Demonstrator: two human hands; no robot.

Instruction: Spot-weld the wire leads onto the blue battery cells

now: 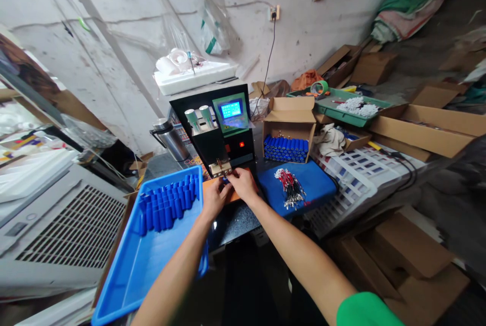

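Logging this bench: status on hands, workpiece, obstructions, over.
Left hand, right hand at machine front. Small blue piece at fingertips, mostly hidden. Blue tray at left, probably not in the way.

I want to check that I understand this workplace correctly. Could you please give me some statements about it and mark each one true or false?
1. The left hand and the right hand are both at the machine. True.
2. The machine is unlit. False: its screen glows blue.
3. The red and black wires lie on a blue pad. True.
4. The left hand reaches into a tray. False: the blue tray, with blue cylinders, is left of it.
5. The metal jug stands upright. True.
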